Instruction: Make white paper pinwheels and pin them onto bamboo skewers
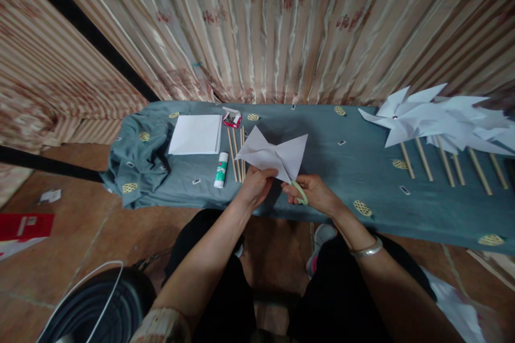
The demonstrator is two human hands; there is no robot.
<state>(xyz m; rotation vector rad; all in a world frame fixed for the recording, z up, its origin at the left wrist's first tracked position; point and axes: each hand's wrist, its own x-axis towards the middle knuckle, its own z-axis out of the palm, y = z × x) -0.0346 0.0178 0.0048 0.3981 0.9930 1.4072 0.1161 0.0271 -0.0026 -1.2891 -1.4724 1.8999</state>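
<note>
My left hand (pixel 257 186) pinches the lower edge of a white sheet of paper (pixel 271 153) held above the table's front edge. The sheet has slits running in from its corners, and its flaps spread apart. Scissors (pixel 300 193) with pale green handles are in my right hand (pixel 311 192), fingers closed around the grips. The scissor blades meet the paper's lower right part and are mostly hidden by it. Just left of the paper lie several thin wooden sticks (pixel 234 155), partly covered by it.
A glue stick (pixel 221 170), a stack of white paper (pixel 196 135) and a small red box of pins (pixel 232 117) are on the left of the cloth-covered table (pixel 322 153). Several white paper pinwheels (pixel 426 118) on sticks overlap at the right. A pleated curtain (pixel 277 37) hangs behind.
</note>
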